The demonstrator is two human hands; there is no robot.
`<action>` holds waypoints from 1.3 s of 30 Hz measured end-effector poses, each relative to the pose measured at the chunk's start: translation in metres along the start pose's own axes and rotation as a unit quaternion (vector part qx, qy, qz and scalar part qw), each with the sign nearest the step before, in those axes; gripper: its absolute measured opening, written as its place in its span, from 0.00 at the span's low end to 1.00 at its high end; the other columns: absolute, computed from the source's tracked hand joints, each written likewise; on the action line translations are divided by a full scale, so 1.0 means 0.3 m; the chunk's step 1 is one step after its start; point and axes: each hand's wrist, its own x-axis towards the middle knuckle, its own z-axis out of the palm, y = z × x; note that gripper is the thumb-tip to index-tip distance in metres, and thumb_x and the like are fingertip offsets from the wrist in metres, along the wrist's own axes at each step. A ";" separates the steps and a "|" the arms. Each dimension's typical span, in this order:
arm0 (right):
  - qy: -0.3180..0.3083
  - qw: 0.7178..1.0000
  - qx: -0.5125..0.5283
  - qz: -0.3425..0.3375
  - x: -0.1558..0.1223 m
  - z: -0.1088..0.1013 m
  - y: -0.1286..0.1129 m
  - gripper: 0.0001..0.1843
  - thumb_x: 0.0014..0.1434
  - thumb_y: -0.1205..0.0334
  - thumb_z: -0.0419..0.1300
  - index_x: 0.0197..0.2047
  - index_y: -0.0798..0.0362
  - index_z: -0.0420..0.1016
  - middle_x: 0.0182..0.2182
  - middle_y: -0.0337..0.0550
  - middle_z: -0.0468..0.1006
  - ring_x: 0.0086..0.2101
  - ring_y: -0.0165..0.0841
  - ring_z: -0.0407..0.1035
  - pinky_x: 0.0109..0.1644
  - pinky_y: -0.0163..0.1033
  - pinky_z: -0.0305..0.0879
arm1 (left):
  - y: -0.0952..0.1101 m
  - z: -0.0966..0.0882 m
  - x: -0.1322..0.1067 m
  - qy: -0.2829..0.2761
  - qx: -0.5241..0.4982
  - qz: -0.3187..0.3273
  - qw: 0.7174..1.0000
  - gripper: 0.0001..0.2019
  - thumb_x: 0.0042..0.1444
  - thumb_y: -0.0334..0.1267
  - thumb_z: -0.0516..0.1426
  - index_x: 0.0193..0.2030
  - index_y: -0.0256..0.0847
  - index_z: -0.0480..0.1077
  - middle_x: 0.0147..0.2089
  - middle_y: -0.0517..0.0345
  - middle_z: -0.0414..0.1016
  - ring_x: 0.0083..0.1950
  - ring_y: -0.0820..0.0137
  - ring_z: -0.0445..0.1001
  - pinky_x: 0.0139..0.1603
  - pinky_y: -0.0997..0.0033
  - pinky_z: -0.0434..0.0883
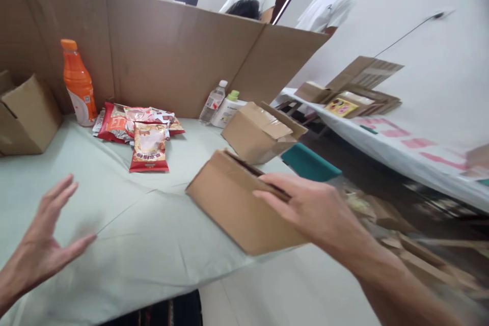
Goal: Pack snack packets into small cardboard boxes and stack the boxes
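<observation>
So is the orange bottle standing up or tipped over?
Standing up: the orange bottle rests on its base, with its cap at the top.

Bright, even indoor light fills the view, with only faint soft shadows on the desk (114, 244). The scene tilts and bows toward the edges. From three to five o'clock, motion blur smears everything; the snack packets (141, 132) stay fairly sharp.

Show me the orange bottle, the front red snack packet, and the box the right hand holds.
orange bottle (78, 84): head view, on its orange body above the label.
red snack packet (149, 147): head view, middle of its front.
box (233, 206): head view, its flat brown side, beside the right hand (309, 209).
</observation>
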 end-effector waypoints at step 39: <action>-0.317 0.928 -0.002 -0.197 0.103 0.079 -0.464 0.13 0.52 0.63 0.68 0.42 0.57 0.80 0.41 0.52 0.82 0.44 0.47 0.72 0.54 0.53 0.65 | 0.071 0.140 -0.127 -0.171 -0.276 -0.024 0.946 0.69 0.51 0.62 0.70 0.80 0.56 0.20 0.85 0.39 0.33 0.81 0.30 0.42 0.76 0.26 0.51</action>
